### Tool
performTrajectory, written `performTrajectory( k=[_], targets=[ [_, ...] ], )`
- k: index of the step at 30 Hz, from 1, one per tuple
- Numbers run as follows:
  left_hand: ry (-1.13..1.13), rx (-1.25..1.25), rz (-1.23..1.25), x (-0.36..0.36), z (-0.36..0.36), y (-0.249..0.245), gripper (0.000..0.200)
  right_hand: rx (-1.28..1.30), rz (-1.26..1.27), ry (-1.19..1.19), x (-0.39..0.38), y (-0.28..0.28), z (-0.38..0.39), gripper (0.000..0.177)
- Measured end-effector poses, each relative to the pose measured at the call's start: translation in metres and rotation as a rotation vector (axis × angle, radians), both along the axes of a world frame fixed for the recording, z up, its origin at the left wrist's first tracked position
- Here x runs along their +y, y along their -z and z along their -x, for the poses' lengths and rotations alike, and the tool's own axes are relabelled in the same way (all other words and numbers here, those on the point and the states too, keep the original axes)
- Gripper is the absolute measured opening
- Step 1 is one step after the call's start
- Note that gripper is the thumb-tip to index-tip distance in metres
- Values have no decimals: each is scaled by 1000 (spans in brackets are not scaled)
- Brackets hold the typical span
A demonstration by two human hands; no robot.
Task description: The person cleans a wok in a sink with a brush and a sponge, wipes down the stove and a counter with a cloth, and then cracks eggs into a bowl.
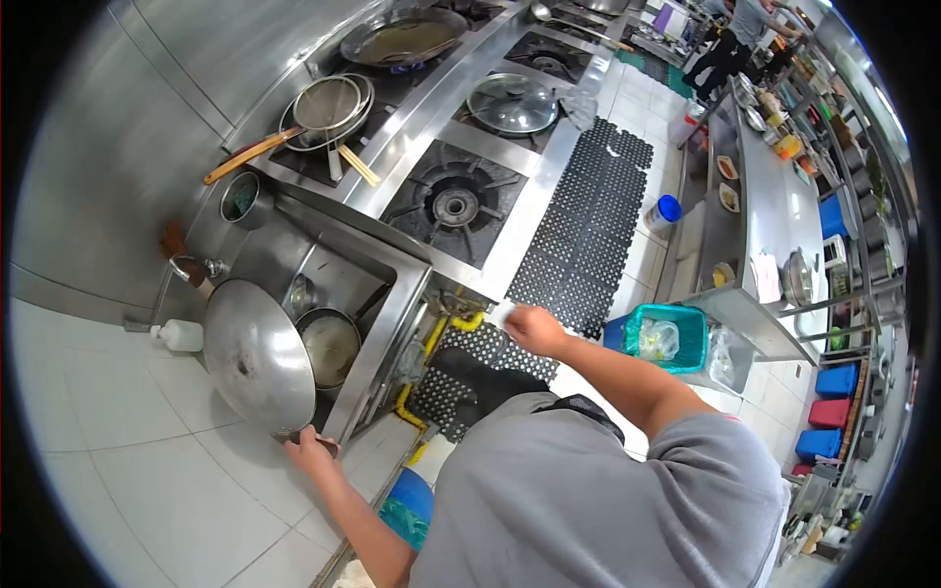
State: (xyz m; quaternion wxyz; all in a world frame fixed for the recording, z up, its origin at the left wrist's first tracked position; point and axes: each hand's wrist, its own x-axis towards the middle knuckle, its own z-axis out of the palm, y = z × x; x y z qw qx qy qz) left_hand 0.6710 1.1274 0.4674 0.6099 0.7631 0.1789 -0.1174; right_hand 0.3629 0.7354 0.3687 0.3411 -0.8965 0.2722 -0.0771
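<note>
- Your left hand [310, 452] is clenched around the short handle at the rim of the big steel wok [257, 353]. The fingers are wrapped tight.
- The wok stands on its edge just above that grip. Its rounded underside faces you, and it leans against the front wall of the sink [384, 312].
- Just beyond the wok, further from your left hand, a smaller pan [331, 345] lies in the sink basin.
- The tap [186, 267] and a white bottle [181, 335] are past the wok, on the far side from your grip.
- Your right hand [535, 329] is balled into a fist on a white cloth [502, 315]. It presses the cloth at the front edge of the stove, well apart from your left hand.
- An unlit burner [453, 204] sits just beyond the right fist.
- The black mat [588, 216] covers the floor beside the fist.
- A teal bin [668, 338] stands near your right forearm, on the side away from the stove.
- A glass lid [512, 103] rests on a burner further along, far from both grips.
</note>
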Motion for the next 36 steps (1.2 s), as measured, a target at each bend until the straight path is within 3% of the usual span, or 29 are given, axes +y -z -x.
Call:
performTrajectory(
  k=[2,3,5,7,11,13,17,20,22,23,24,26,29,33,36],
  targets=[
    [-34,18,115,-13,12,-12,24,183,-37,176,-15,63,103,12],
    [-57,48,181,-15,16,-12,22,334,-86,351,-18,77,155,21],
    [-75,118,367,-12,28,-11,17,533,-174,563,-23,104,247,19],
    [-61,196,612,-7,43,-9,10,582,-170,587,-16,106,307,20],
    [128,320,862,-32,103,-56,13,666,-567,404,-24,89,347,28],
    [256,377,966,-56,126,-73,17,645,-628,309,-44,90,359,30],
    [370,515,1183,-141,176,-92,26,544,-260,612,-115,95,373,21],
    [431,606,1303,-229,203,-96,29,434,-285,666,-189,151,412,40],
    [461,702,1360,-279,213,-83,30,325,-484,648,-204,138,418,62],
    [478,733,1373,-305,220,-82,29,259,-556,644,-226,128,420,74],
    [490,767,1387,-327,225,-76,29,424,-797,590,-247,121,421,103],
    [500,845,1398,-361,233,-56,28,542,-533,363,-272,127,420,90],
    [466,895,1351,-400,237,-28,24,684,-492,210,-318,140,399,81],
    [434,927,1236,-433,223,16,20,521,-385,208,-368,139,336,66],
    [400,936,1186,-452,213,45,20,359,-348,153,-426,84,262,60]
  ],
)
